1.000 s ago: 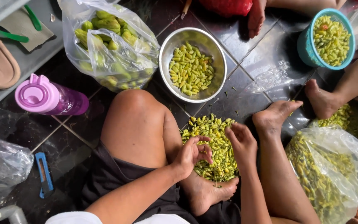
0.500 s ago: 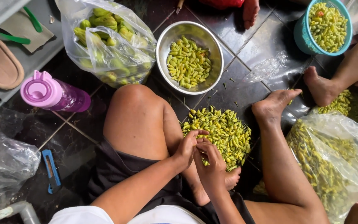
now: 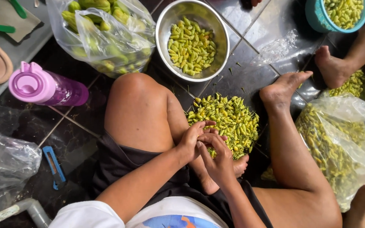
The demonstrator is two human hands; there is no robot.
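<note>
**A:** What are the fingers doing?

**B:** From my remote seat, the fingers of both hands meet at the centre of the head view. The left hand and right hand are pinched together, touching each other, over the near edge of the heap. I judge they are closed on one small chilli between them, but the fingers hide it, so I cannot tell for sure.

**A:** And the heap?

**B:** The loose heap of small yellow-green chillies with thin stems lies on the dark tiled floor, just past the hands at about one o'clock, between the bent knee and the outstretched foot.

**A:** How much looks done?

**B:** At twelve o'clock the round steel bowl holds a shallow layer of chillies that look stemless; I'd judge those finished. Bits of stem lie on the tiles near it. A good deal seems left: the heap is thick, and at three o'clock a large clear plastic bag of the same chillies is bulging.

**A:** Anything else?

**B:** At ten o'clock lies a pink-lidded purple bottle; at eleven, a clear bag of bigger green fruit.
</note>
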